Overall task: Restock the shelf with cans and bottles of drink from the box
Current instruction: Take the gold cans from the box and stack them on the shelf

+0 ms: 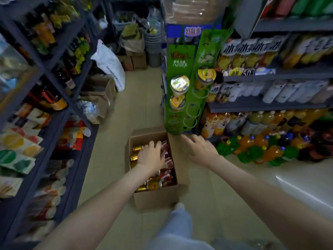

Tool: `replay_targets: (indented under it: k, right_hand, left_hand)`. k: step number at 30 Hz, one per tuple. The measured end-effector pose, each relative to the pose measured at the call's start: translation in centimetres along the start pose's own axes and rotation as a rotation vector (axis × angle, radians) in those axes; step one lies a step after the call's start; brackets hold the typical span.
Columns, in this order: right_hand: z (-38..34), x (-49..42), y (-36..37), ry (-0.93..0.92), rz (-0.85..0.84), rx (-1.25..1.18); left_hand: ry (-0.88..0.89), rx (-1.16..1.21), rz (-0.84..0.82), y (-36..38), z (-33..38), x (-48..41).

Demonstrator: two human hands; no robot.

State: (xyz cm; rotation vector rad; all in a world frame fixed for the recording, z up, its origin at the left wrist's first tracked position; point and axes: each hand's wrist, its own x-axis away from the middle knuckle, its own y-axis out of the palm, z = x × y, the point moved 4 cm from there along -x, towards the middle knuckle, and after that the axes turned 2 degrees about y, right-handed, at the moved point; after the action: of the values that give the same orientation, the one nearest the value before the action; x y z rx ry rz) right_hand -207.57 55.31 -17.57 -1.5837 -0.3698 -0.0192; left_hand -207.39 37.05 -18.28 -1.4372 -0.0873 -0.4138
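An open brown cardboard box (155, 197) of gold-topped cans (136, 148) and red-labelled bottles (168, 174) sits on the beige aisle floor (138, 98), the grey drinks shelf (270, 105) at its 2 o'clock. The left hand (150, 154) lies on the drinks with fingers extended, gripping nothing visible; the right hand (200, 147) hovers open at the box's 3 o'clock. Picking looks under way: next, the fingers must close round one container and lift.

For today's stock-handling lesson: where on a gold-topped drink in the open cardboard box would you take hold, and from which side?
Come from above: the box is open only at its top and its walls block the sides. Grip a gold-topped drink round its exposed upper part, since the drinks are packed together. The left hand reaches in that way.
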Motion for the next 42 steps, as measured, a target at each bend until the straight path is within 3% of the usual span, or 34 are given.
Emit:
replay_targets:
  k: [5,11,17,23,30,36,42]
  right_hand:
    - [4.7,-8.6,-3.1,-0.065,-0.036,0.054]
    - [4.0,-18.5,-3.9,-0.284,-0.090,0.146]
    - [0.2,-25.4,0.0,-0.641,-0.209,0.224]
    - [-0.8,-30.0,5.6,-0.920,-0.375,0.278]
    - [0.2,-32.8,14.6,-1.040,-0.521,0.384]
    - [0.6,-35.1,25.0,-0.959,-0.633,0.446]
    - [-2.2,-37.3,35.2,-0.959,-0.624,0.405]
  left_hand:
    - [-0.013,0.034,0.035,-3.6,1.2,-9.7]
    - [-0.187,0.152,0.090,-5.2,-2.4,-16.1]
    - [-0.544,0.267,0.075,-0.3,-5.4,-16.1]
    - [-0.939,0.462,0.032,6.5,-3.2,-15.6]
    - [-1.272,0.670,0.098,15.3,-0.5,-14.7]
    - [-1.341,0.751,0.047,25.4,-0.8,-15.5]
    - [-1.352,0.819,0.022,35.7,-2.3,-19.9]
